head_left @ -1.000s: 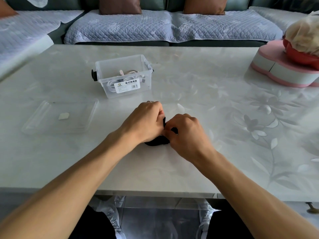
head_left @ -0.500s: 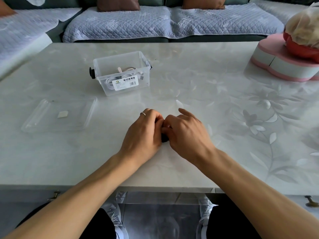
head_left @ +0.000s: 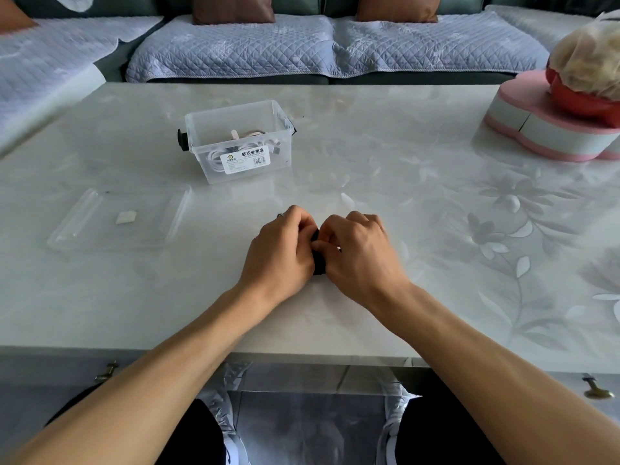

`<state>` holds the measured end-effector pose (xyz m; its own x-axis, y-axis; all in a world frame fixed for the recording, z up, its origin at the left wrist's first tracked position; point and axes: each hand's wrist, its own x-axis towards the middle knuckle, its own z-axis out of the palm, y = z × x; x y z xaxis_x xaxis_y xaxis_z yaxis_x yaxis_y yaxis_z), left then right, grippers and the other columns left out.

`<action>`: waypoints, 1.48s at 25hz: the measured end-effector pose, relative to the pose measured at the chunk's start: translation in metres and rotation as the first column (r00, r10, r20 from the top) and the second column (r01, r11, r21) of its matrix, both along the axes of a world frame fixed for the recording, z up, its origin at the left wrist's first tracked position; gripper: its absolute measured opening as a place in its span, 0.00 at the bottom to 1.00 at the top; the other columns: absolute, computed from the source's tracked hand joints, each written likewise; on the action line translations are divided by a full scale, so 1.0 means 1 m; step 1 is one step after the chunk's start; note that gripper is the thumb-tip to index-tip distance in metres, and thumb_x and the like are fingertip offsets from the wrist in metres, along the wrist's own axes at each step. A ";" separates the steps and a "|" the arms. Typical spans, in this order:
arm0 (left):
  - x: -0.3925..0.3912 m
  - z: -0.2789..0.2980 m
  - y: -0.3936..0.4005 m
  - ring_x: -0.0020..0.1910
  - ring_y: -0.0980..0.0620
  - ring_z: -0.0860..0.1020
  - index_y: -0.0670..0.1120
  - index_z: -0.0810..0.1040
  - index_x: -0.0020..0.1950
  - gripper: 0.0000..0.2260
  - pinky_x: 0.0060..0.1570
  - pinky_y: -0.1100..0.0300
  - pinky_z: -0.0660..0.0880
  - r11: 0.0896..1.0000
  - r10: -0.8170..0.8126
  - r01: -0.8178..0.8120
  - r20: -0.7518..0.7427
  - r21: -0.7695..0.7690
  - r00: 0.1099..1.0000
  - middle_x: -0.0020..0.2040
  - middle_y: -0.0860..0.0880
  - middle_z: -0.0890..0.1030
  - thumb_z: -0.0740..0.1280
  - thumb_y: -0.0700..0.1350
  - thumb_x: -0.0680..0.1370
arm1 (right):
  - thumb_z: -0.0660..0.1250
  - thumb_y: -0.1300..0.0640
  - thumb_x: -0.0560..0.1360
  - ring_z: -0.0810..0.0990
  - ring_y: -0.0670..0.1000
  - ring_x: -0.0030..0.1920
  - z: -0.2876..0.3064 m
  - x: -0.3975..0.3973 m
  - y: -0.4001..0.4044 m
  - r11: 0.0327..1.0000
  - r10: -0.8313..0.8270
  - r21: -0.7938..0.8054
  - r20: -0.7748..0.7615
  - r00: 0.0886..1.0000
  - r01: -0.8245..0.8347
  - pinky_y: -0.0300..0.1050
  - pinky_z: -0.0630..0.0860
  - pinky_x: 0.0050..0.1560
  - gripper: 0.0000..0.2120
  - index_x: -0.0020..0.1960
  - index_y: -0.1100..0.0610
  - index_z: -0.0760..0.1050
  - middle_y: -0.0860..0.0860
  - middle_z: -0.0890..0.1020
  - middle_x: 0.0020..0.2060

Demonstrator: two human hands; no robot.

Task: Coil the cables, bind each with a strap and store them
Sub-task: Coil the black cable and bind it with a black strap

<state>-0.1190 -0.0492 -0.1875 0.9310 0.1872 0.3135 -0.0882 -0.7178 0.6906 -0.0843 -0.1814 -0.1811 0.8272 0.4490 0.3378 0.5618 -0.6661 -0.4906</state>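
A small black cable bundle lies on the table near its front edge, pinched between both hands; only a narrow dark strip shows in the gap, its visible long axis running from 12 to 6 o'clock. The left hand closes on it from 9 o'clock with fingers curled tight, and the right hand closes from 3 o'clock, thumb and forefinger pressed against the dark strip. Both hands touch the bundle, so neither is nearer; the work lies directly between the fingertips. Judged from this pose, the step in hand is the binding of the coil with a strap, and the coming move depends on keeping the coil clamped while the strap end is drawn round its short axis. The strap itself cannot be told apart from the cable, and the shape of the coil and how far the binding has gone are hidden by the knuckles. At 11 o'clock from the hands, well apart, stands the clear storage box, open, with white cables already inside. Its clear lid lies flat at 9 o'clock, between the box and the table's near edge. A pink heart-shaped box sits far off at 2 o'clock, partly cut off by the frame.
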 end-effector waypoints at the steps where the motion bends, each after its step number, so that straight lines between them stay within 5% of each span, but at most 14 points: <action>1: 0.002 0.001 0.000 0.39 0.47 0.78 0.47 0.73 0.45 0.08 0.40 0.49 0.75 0.998 0.022 -0.024 -0.028 -0.054 0.999 0.38 0.53 0.79 0.56 0.47 0.74 | 0.66 0.60 0.74 0.75 0.59 0.40 0.000 0.001 0.000 1.000 0.004 0.005 -0.024 1.000 -0.004 0.48 0.67 0.51 0.06 0.42 0.63 0.78 0.58 0.79 0.35; 5: 0.002 -0.001 -0.002 0.41 0.52 0.79 0.47 0.76 0.45 0.05 0.42 0.55 0.75 0.996 0.018 -0.022 -0.040 -0.089 0.999 0.40 0.53 0.80 0.62 0.43 0.78 | 0.67 0.58 0.73 0.79 0.54 0.39 0.002 0.007 -0.001 0.990 -0.031 0.123 -0.242 0.970 0.063 0.47 0.75 0.43 0.05 0.42 0.59 0.79 0.52 0.81 0.34; 8: -0.012 -0.002 0.008 0.44 0.60 0.80 0.48 0.80 0.47 0.04 0.46 0.66 0.74 0.988 -0.024 0.016 -0.048 -0.152 0.999 0.43 0.56 0.83 0.68 0.40 0.77 | 0.68 0.57 0.74 0.78 0.51 0.40 0.000 0.006 -0.001 0.988 -0.035 0.139 -0.259 0.965 0.073 0.46 0.75 0.41 0.04 0.43 0.57 0.78 0.48 0.81 0.35; 13: -0.022 -0.001 0.017 0.47 0.61 0.81 0.48 0.82 0.50 0.10 0.49 0.70 0.74 0.994 -0.048 0.047 -0.011 -0.096 0.999 0.45 0.57 0.84 0.73 0.36 0.72 | 0.69 0.57 0.74 0.80 0.50 0.43 0.000 0.008 -0.004 0.988 0.034 0.156 -0.256 0.966 0.007 0.45 0.75 0.48 0.07 0.52 0.54 0.81 0.47 0.84 0.38; 18: -0.025 -0.002 0.027 0.44 0.57 0.81 0.46 0.84 0.50 0.08 0.48 0.67 0.75 0.982 -0.136 0.116 0.128 0.147 0.982 0.46 0.53 0.85 0.73 0.41 0.72 | 0.70 0.57 0.73 0.80 0.47 0.40 -0.002 0.009 -0.003 0.983 0.040 0.181 -0.232 0.972 0.003 0.45 0.77 0.45 0.03 0.43 0.54 0.84 0.47 0.84 0.37; 27: -0.021 -0.010 0.021 0.40 0.53 0.81 0.45 0.85 0.44 0.03 0.42 0.57 0.76 0.984 -0.098 0.070 0.171 0.164 0.980 0.41 0.51 0.84 0.70 0.41 0.75 | 0.73 0.59 0.72 0.76 0.38 0.42 -0.003 0.002 -0.004 0.956 0.008 0.287 -0.222 0.975 0.058 0.25 0.69 0.40 0.03 0.43 0.55 0.86 0.43 0.83 0.36; 34: -0.029 -0.009 0.032 0.41 0.49 0.79 0.44 0.83 0.52 0.09 0.40 0.52 0.76 0.916 -0.310 0.276 0.078 0.291 0.948 0.45 0.52 0.81 0.64 0.44 0.81 | 0.72 0.57 0.72 0.78 0.36 0.39 0.001 0.005 -0.004 0.951 -0.013 0.286 -0.356 0.934 0.122 0.26 0.69 0.35 0.03 0.42 0.54 0.85 0.41 0.82 0.34; 37: -0.027 -0.012 0.032 0.41 0.47 0.78 0.43 0.83 0.50 0.10 0.39 0.51 0.76 0.906 -0.319 0.279 0.079 0.318 0.945 0.43 0.51 0.80 0.63 0.44 0.81 | 0.71 0.58 0.72 0.78 0.45 0.40 0.002 0.005 0.000 0.976 0.012 0.215 -0.162 0.987 0.023 0.35 0.73 0.41 0.04 0.41 0.54 0.85 0.47 0.84 0.37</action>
<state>-0.1459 -0.0176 -0.1990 0.8774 -0.2143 0.4293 -0.4031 -0.8146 0.4172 -0.0789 -0.1812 -0.1792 0.8809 0.3758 0.2876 0.4601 -0.5376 -0.7066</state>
